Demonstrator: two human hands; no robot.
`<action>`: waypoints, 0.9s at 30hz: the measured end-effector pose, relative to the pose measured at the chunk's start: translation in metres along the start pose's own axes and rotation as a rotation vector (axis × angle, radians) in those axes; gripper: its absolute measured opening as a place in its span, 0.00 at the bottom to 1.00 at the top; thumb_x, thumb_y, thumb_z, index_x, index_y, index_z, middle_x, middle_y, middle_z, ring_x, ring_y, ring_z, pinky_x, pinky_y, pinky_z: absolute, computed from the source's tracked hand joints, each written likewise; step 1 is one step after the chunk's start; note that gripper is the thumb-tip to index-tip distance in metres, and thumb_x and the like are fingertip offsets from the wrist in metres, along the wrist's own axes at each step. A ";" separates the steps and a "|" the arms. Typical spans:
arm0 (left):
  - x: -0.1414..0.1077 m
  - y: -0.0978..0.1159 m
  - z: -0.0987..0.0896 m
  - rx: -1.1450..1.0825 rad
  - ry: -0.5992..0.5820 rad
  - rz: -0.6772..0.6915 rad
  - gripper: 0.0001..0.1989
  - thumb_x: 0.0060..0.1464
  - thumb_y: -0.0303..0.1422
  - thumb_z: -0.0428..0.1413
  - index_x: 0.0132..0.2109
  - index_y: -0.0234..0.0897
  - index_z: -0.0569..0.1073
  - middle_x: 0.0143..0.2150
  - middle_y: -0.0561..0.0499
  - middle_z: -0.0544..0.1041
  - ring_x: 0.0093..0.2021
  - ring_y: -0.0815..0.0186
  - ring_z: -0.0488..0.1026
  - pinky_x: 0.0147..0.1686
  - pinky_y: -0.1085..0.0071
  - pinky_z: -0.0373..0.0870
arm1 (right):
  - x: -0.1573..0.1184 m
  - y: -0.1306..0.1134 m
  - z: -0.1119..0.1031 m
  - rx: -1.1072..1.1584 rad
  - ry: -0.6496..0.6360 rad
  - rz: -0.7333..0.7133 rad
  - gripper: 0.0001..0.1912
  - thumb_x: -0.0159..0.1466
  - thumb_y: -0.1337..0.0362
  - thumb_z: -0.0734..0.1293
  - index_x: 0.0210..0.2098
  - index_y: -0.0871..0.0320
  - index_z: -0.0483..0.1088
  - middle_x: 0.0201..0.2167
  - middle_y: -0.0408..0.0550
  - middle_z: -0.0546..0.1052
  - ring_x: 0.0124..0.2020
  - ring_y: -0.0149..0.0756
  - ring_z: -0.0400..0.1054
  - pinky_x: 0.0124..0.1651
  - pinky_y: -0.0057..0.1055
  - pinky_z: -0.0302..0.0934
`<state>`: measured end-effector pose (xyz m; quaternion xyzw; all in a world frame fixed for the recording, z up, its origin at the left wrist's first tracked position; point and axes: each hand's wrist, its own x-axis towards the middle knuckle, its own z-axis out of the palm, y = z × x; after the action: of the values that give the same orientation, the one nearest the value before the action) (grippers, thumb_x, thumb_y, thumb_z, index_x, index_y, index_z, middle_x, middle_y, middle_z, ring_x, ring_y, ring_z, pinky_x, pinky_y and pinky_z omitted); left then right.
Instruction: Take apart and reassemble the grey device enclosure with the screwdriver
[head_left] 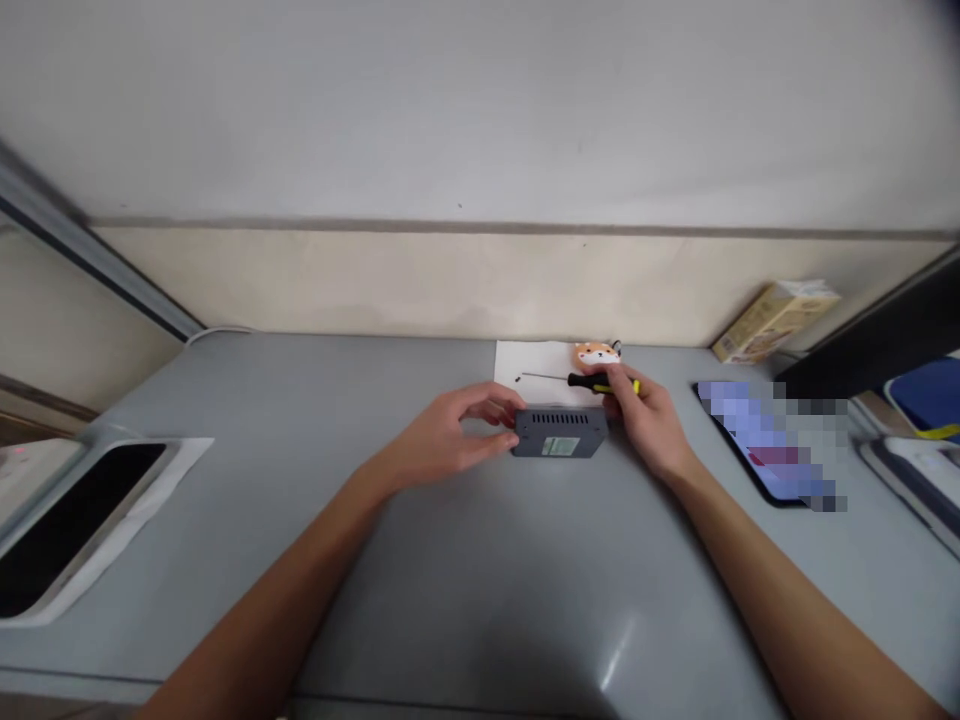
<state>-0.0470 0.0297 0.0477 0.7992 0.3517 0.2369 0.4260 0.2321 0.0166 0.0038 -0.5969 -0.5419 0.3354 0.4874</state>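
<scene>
A small dark grey box (531, 441) with a row of vent slots and a pale green label sits on the grey desk in front of me. My left hand (469, 432) grips its left end, thumb at the front and fingers at the upper corner. In my right hand (636, 408) is a screwdriver (592, 382) with a black and yellow handle; its thin shaft points left above a white sheet of paper (510, 357). Tiny dark pieces, perhaps screws (517, 379), lie on that paper near the tip. Just behind my right hand is an orange and white animal-faced item (596, 354).
On the right lie a phone (757, 445) with a lit, partly blurred screen and a leaning carton (776, 320). A dark-screened device (82, 515) on white paper rests at the left. The wall (375, 280) bounds the desk's far edge.
</scene>
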 end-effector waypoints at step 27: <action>0.003 -0.005 0.016 0.048 0.115 0.050 0.12 0.60 0.35 0.62 0.51 0.43 0.75 0.50 0.51 0.78 0.48 0.64 0.76 0.53 0.66 0.74 | 0.000 -0.006 0.001 -0.010 -0.041 0.002 0.27 0.70 0.41 0.60 0.49 0.53 0.79 0.28 0.45 0.73 0.33 0.37 0.66 0.39 0.33 0.57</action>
<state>-0.0361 0.0261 0.0356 0.8027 0.3612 0.2844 0.3798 0.2290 0.0166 0.0086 -0.5929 -0.5529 0.3454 0.4727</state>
